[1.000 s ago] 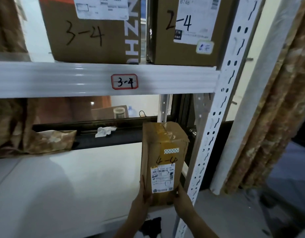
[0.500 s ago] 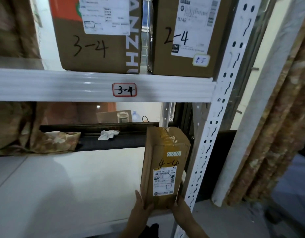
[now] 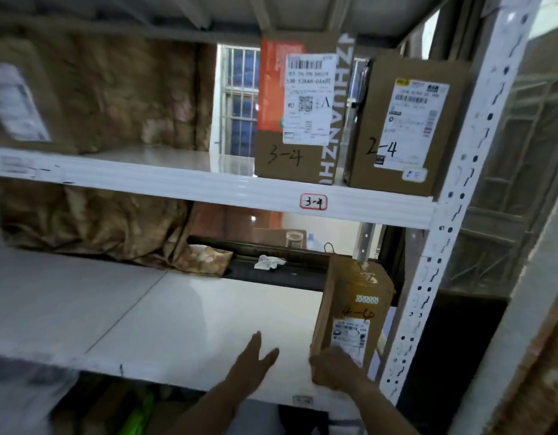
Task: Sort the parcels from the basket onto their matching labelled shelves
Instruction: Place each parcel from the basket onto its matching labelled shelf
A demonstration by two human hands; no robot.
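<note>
1. Right now the right hand (image 3: pixel 337 367) is clamping its grip on the lower front of a tall brown cardboard parcel marked 4-4 (image 3: pixel 353 312), which is standing upright on the white lower shelf (image 3: pixel 177 321) just beside the perforated white upright post (image 3: pixel 453 221).
2. Meanwhile the left hand (image 3: pixel 255 361) is hovering open-fingered, apart from the parcel.
3. Above, the red-bordered 3-4 label (image 3: pixel 313 202) is sitting under a brown box marked 3-4 (image 3: pixel 298 120) and a brown box marked 2-4 (image 3: pixel 403 127).
</note>
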